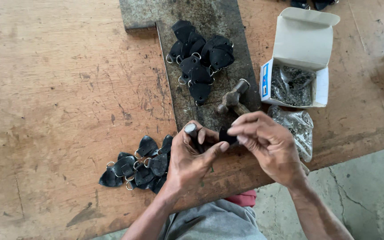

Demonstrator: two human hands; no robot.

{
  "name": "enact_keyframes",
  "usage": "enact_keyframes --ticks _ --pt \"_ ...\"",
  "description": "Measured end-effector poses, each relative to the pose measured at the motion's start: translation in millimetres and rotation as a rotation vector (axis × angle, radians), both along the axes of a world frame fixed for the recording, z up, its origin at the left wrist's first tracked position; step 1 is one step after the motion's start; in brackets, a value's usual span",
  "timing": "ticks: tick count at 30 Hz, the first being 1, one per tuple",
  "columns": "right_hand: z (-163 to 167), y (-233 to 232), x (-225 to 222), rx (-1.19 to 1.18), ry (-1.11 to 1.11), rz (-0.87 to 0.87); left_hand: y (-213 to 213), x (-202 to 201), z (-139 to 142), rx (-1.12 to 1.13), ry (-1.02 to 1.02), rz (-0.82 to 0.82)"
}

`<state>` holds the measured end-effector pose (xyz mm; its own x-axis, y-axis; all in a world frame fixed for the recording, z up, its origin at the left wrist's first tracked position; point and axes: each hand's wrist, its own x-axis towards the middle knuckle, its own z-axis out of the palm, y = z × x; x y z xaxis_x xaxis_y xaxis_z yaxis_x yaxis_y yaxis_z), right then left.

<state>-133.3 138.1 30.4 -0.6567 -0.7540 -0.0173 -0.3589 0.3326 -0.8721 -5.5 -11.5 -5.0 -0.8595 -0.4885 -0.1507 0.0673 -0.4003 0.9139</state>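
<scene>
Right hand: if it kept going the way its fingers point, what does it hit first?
The right hand points left, pinching a small black piece. Straight on, it would probably first meet the left hand, whose thumb already touches that piece, and the metal punch it holds. Depth is hard to judge from above.

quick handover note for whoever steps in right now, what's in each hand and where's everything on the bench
Left hand: holds a short metal punch upright.
Right hand: pinches a small black leather piece against the left thumb.
Hammer: lying free on the dark metal plate.
One pile of black leather tabs with rings lies on the plate; another pile sits on the wooden bench, left of the hands.
Open white box of small metal parts and a clear bag of them sit to the right.
Which pile is finished cannot be told.
</scene>
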Motion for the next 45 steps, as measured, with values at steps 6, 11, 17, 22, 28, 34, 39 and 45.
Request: enact_keyframes --ticks 6,11,17,22,28,34,39,45 --pt "1.2 -7.2 5.2 -0.021 -0.2 -0.034 -3.5 11.9 14.5 -0.448 -0.205 -0.058" --pt "0.1 -13.0 5.1 0.014 -0.141 0.099 -6.4 23.3 25.2 -0.511 -0.318 -0.127" --pt "-8.3 -33.8 -2.1 0.224 -0.084 0.258 -24.6 45.0 33.7 -0.584 -0.29 -0.109" --pt "-13.0 -47.1 1.7 0.135 0.257 0.357 -43.4 49.9 30.1 -0.495 -0.241 -0.057" --pt "-21.0 -48.1 3.2 0.071 0.291 0.34 -44.3 42.2 23.4 -0.227 -0.136 -0.055" --pt "-25.0 -45.6 3.0 0.014 0.355 0.358 -36.1 28.1 20.3 -0.251 -0.185 -0.057" --pt "-27.2 -43.8 2.6 -0.066 0.354 0.358 -32.4 28.6 17.9 -0.494 -0.179 -0.057" --pt "-29.0 -40.5 1.8 -0.06 0.34 0.338 -25.9 28.7 14.4 -0.628 -0.235 -0.037"
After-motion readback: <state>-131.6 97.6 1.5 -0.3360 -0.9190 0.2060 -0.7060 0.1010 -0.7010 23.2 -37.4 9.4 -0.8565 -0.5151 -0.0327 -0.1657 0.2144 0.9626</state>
